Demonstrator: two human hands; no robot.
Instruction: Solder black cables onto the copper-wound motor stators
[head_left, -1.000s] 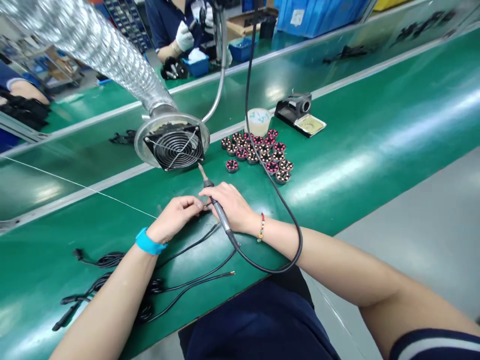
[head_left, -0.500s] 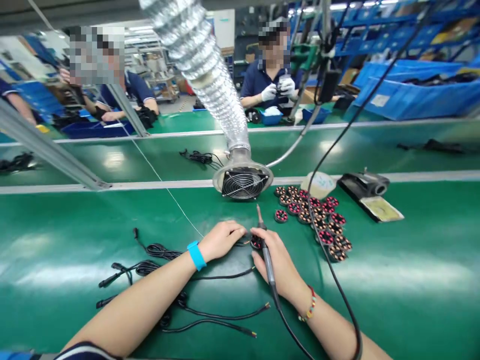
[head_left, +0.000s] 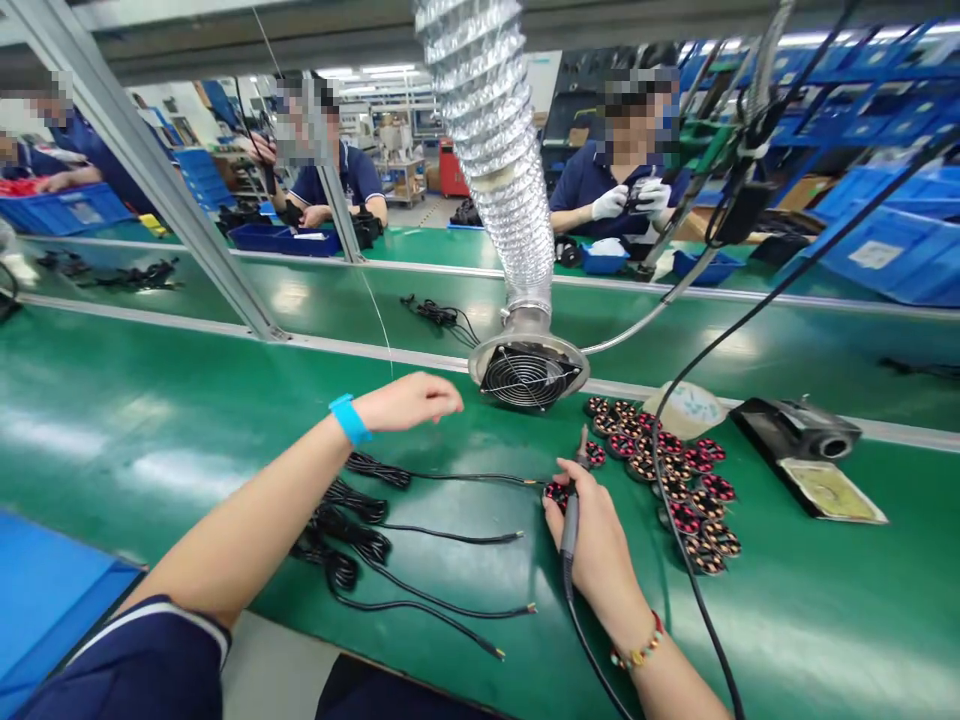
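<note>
My right hand (head_left: pixel 600 530) is closed round a soldering iron (head_left: pixel 571 525), its tip pointing away from me. Thumb and forefinger of that hand also grip a small motor stator (head_left: pixel 554 494) with red and black windings. A black cable (head_left: pixel 472 478) reaches this stator with its bared end. Raised over the bench, my left hand (head_left: pixel 412 402) has its fingers pinched together. A thin, pale solder wire (head_left: pixel 381 318) hangs from above and runs down behind that hand; its end is hidden. More coiled black cables (head_left: pixel 360 535) lie below the left forearm, stripped ends toward the right.
A fume extractor with a fan grille (head_left: pixel 529 378) hangs ahead on a foil duct (head_left: pixel 495 150). Several stators (head_left: pixel 675 470) cluster at right, near an iron stand (head_left: pixel 810 435) with a sponge (head_left: pixel 832 490). The iron's cord (head_left: pixel 690 580) crosses in front. Co-workers sit across the bench.
My left hand has lifted away from the stator, up and to the left. The right hand still holds iron and stator. The camera view has turned left.
</note>
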